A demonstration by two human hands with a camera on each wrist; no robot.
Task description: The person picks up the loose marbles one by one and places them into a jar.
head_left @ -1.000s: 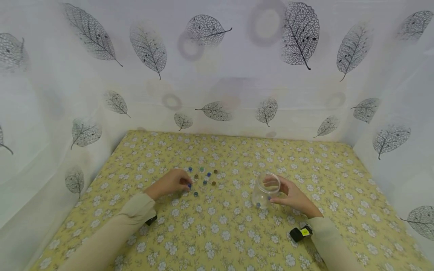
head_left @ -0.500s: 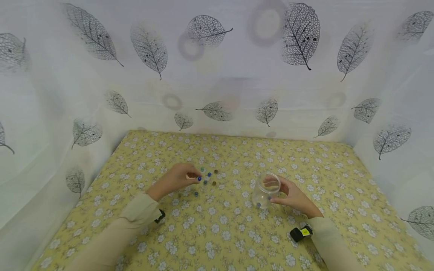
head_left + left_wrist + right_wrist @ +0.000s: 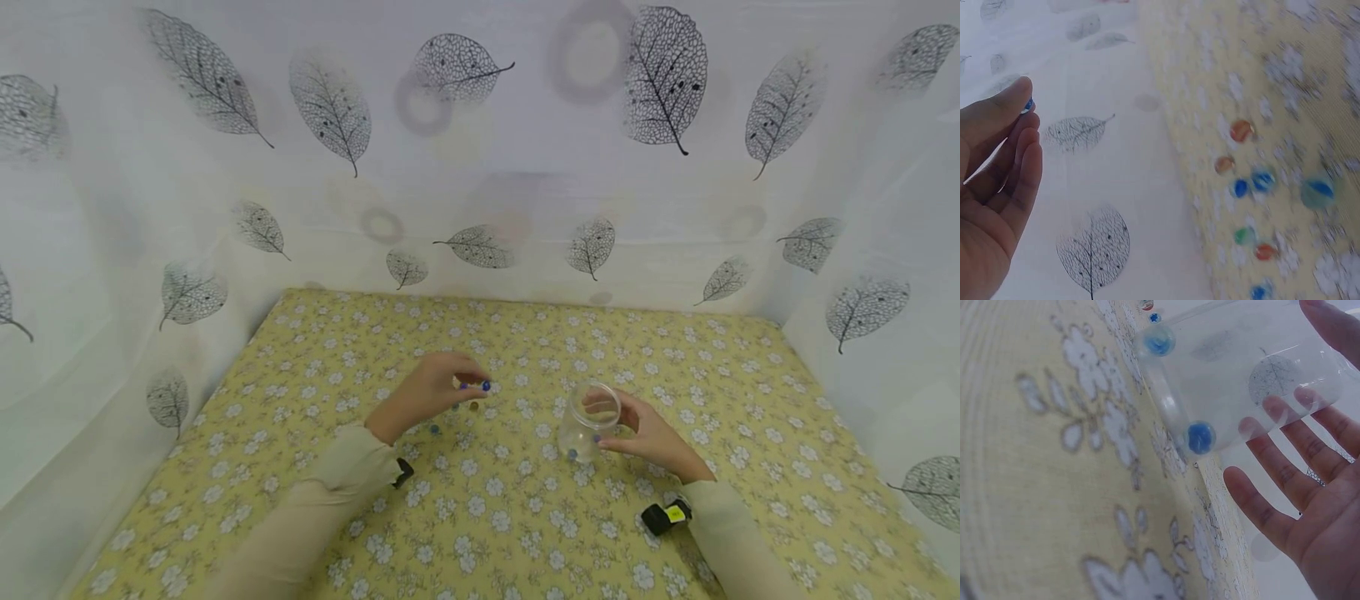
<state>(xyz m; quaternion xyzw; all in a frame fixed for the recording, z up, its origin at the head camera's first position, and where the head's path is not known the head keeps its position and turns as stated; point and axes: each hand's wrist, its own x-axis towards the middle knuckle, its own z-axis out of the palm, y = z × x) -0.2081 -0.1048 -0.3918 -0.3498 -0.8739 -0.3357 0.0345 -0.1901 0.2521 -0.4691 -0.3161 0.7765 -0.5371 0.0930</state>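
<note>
Between thumb and fingertips my left hand (image 3: 427, 393) pinches a blue marble (image 3: 486, 386), raised above the cloth. The left wrist view shows that marble (image 3: 1027, 106) mostly covered by the thumb and fingers. My right hand (image 3: 654, 435) holds a clear, wide-mouthed jar (image 3: 567, 429) from its right side, thumb toward the front and fingers behind. The jar stands on the table, its mouth leaning a little toward me. Two blue marbles, one (image 3: 1200, 437) near the fingers and another (image 3: 1159, 340) farther off, lie at its bottom.
Several loose marbles lie under and around the left hand, among them a blue one (image 3: 435, 429), a brown one (image 3: 474, 406) and a green one (image 3: 1244, 236). A yellow flowered cloth (image 3: 480, 508) covers the table. White leaf-print curtains (image 3: 510, 150) enclose its back and sides.
My left hand has carried the pinched blue marble rightward, from the left side of the marble group past its right side. The right hand and the jar have stayed in place.
</note>
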